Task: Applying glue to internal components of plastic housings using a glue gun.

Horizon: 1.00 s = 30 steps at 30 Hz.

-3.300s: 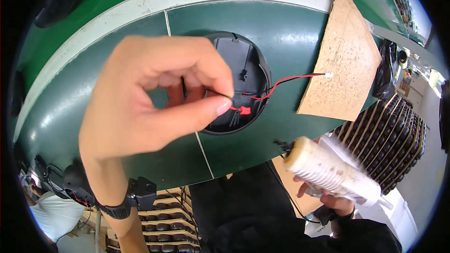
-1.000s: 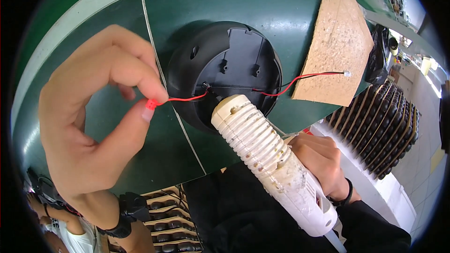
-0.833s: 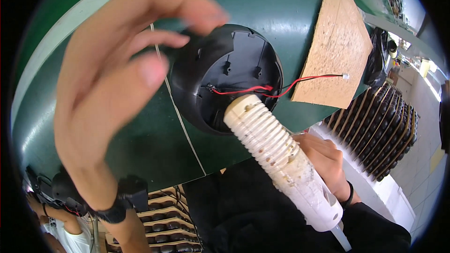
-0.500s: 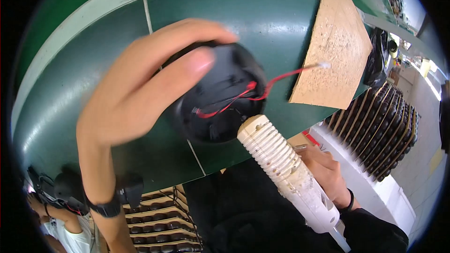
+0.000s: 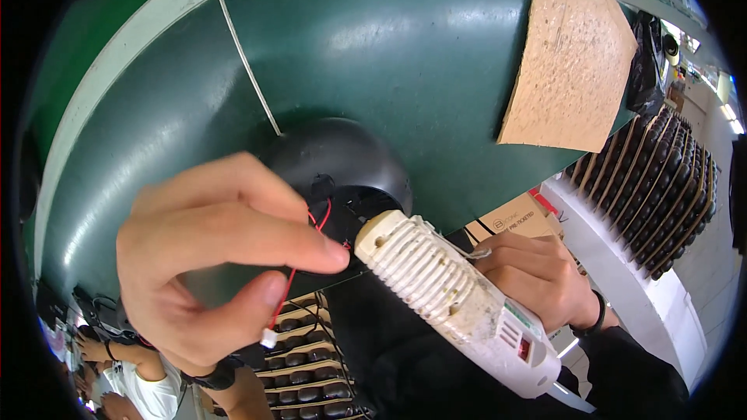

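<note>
A round black plastic shell (image 5: 350, 148) rests at the near edge of the green table, its opening turned towards me. Thin red wires (image 5: 292, 274) come out of it, ending in a small white connector (image 5: 268, 338). My left hand (image 5: 202, 257) is in front of the shell, thumb and forefinger apart, forefinger tip by the opening. The wires pass behind the forefinger and run between it and the thumb. My right hand (image 5: 537, 276) grips a white ribbed glue gun (image 5: 436, 280), whose tip is at the shell's opening. A pale glue stick (image 5: 570, 398) sticks out of its back end.
A tan board (image 5: 568, 62) lies on the green table (image 5: 436, 47) at the right, beside a black plastic bag (image 5: 646, 66). Racks of dark rounded pieces (image 5: 654, 187) stand on the right and below (image 5: 311, 373). A co-worker's arm (image 5: 136, 354) shows at lower left.
The shell has come nearer to me and turned. My left hand has let go of its upper side and moved down to the wires. The glue gun has shifted left and rolled.
</note>
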Available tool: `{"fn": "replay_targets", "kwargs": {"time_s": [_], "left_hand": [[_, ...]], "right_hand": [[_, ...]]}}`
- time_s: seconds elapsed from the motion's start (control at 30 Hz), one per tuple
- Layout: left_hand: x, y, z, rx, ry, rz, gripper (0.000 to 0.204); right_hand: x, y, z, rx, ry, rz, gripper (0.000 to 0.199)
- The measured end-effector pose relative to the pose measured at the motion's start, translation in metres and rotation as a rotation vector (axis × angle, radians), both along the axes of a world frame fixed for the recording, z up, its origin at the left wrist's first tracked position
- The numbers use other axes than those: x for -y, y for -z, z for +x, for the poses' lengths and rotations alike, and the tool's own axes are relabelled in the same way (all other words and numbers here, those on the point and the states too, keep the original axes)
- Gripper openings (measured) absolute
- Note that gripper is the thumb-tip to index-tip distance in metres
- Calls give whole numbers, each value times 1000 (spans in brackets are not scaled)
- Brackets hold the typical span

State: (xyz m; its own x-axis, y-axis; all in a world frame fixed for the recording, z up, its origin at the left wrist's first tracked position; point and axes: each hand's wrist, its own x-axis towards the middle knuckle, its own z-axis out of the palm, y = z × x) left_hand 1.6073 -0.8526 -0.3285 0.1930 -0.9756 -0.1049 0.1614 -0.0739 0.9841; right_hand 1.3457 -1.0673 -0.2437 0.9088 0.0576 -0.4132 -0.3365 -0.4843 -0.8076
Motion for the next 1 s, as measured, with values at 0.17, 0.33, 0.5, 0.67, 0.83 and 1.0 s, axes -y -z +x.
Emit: {"fn": "replay_targets", "kwargs": {"time_s": [0.17, 0.33, 0.5, 0.67, 0.83, 1.0], "left_hand": [[6, -23, 9, -37, 127, 182, 36], [20, -12, 7, 238, -69, 90, 22], [28, -5, -9, 27, -213, 177, 15], [27, 0, -13, 38, -262, 148, 14], [11, 0, 1, 169, -125, -5, 15], [-15, -1, 1, 78, -76, 69, 18]], "right_hand": [[-6, 6, 2, 24, -32, -6, 22], [-18, 13, 1, 108, -22, -72, 22], [-27, 14, 1, 136, -3, -171, 21], [-25, 12, -1, 94, -9, -157, 20], [-20, 6, -3, 51, -22, -171, 20], [-18, 4, -1, 55, 19, -169, 20]]}}
